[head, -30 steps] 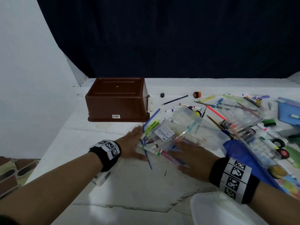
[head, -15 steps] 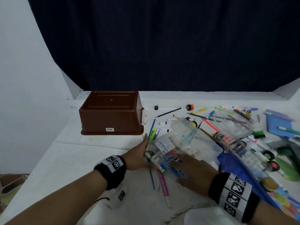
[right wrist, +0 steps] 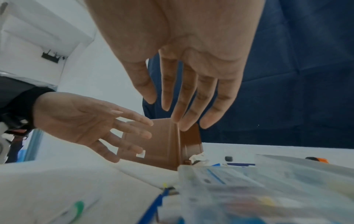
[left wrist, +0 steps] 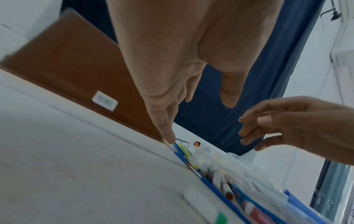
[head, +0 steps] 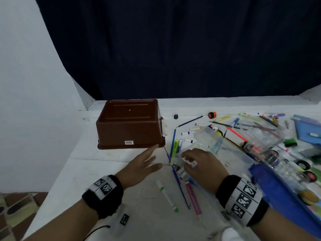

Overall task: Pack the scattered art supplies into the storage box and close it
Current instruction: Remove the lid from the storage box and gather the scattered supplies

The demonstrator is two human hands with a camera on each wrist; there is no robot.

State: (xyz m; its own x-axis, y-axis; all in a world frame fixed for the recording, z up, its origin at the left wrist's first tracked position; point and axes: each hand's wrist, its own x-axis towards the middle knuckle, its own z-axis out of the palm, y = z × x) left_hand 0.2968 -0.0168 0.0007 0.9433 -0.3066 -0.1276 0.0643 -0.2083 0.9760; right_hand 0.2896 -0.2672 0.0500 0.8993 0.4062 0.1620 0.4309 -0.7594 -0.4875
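Risk: brown storage box [head: 129, 124] sits upside down on the table [head: 83, 164]; packing likely stalls until it is turned over.
Spill: loose pens [head: 178, 181] could roll off.
Left hand [head: 139, 168]: fingers spread, empty, near the box.
Right hand [head: 202, 166]: fingers relaxed over the pens, holding nothing.
Clear case [head: 218, 146]: holds markers.

Glossy brown plastic storage box [head: 130, 125]; clear, seemingly plastic case [head: 224, 145].

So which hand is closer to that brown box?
Left. The left hand has its fingertips right beside the brown box, near its corner; the right hand sits farther right, over the pens.
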